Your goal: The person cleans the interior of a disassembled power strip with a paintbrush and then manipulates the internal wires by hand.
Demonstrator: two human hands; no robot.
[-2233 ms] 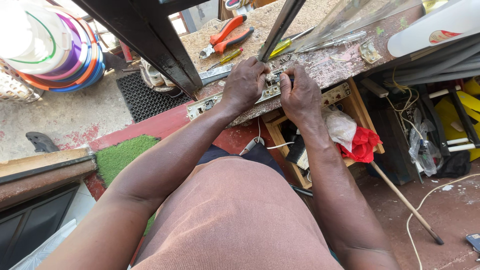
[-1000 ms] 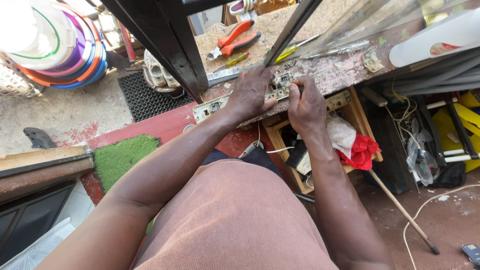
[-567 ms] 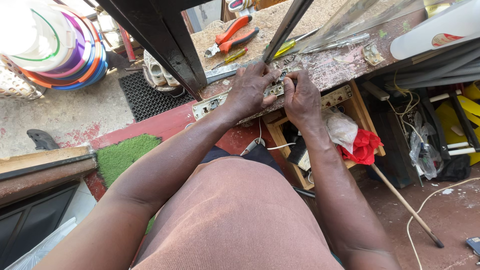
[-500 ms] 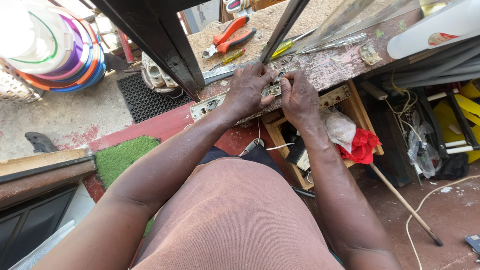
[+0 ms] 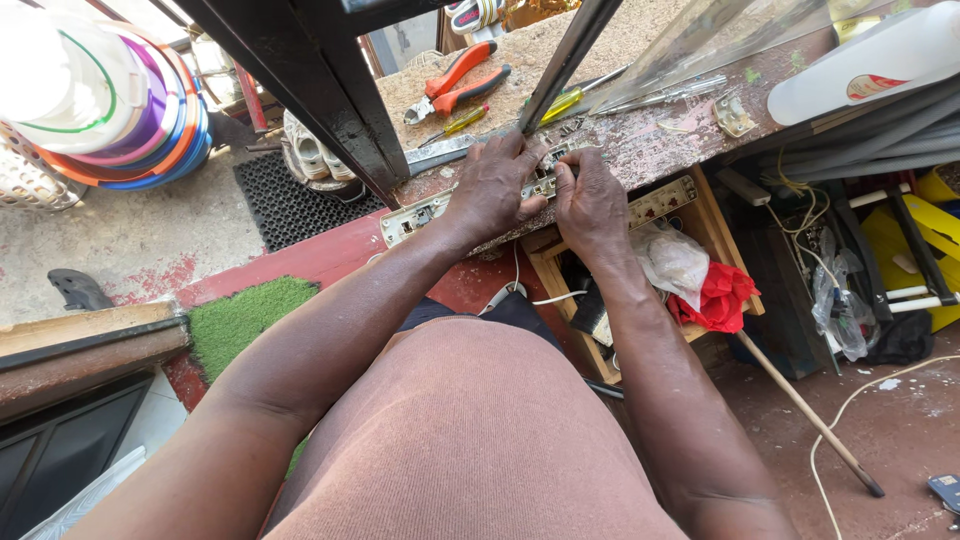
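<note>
Left hand (image 5: pixel 492 190) pressed flat on socket strip (image 5: pixel 540 185) — right hand (image 5: pixel 590 200) has shifted back beside it, fingertips pinched on strip's middle; pliers (image 5: pixel 458 82) untouched behind.

Red-handled pliers (image 5: pixel 458 82) and a yellow-handled screwdriver (image 5: pixel 455 125) lie on the dusty bench top (image 5: pixel 680 130), with a white plastic bottle (image 5: pixel 865 65) on its side at the far right edge. Below the bench, a wooden crate (image 5: pixel 700 215) holds a clear plastic bag (image 5: pixel 672 262) and a red cloth (image 5: pixel 715 298); a thin stick (image 5: pixel 810 418) leans out across the reddish floor. To the left sit a stack of coloured plastic basins (image 5: pixel 100 100), a black rubber mat (image 5: pixel 290 200), what look like pale shoes (image 5: pixel 315 150), and a green turf patch (image 5: pixel 245 315).
</note>
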